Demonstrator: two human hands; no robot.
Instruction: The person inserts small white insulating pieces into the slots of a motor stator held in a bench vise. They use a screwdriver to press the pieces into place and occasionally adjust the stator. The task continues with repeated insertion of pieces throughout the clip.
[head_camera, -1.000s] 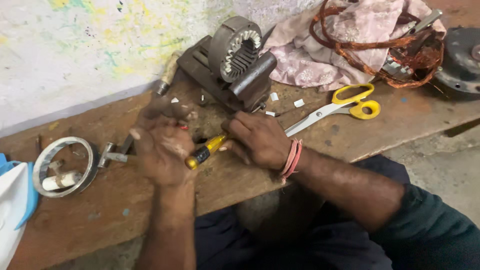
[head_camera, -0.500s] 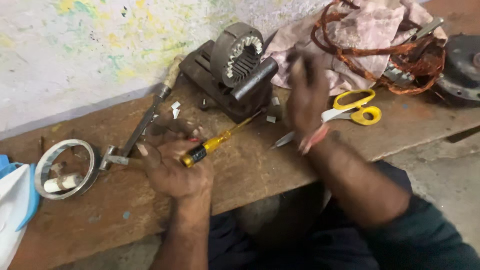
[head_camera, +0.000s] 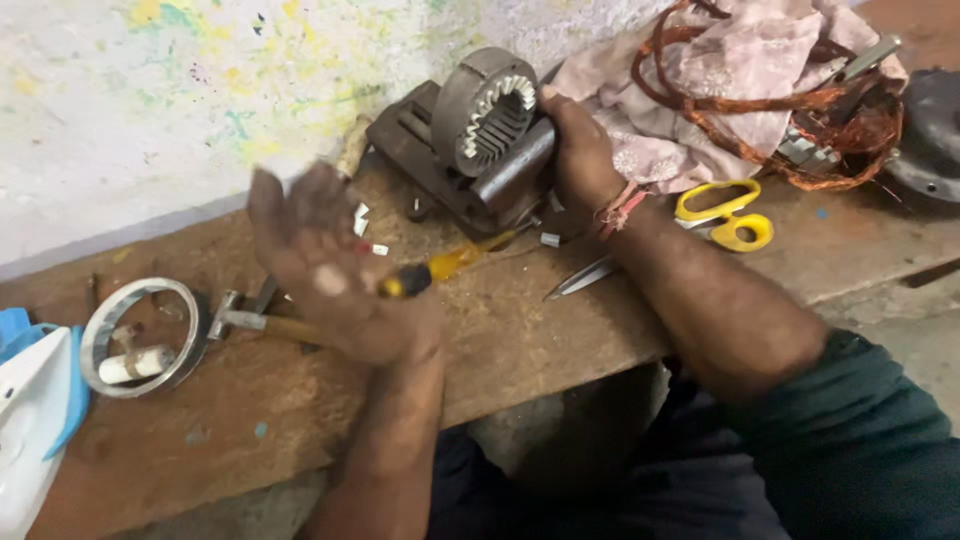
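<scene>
My right hand grips the heavy, rigid steel motor stator clamped at the table's back edge, best held by its smooth outer shell, while my left hand lies open, palm-up, empty.

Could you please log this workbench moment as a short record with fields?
left hand: palm up, open, a small pale piece on it
right hand: on the motor stator
screwdriver: yellow handle, lying on the wooden bench
scissors: yellow handles, on bench by the right forearm
behind: copper wire coil on cloth
far left: metal ring
</scene>
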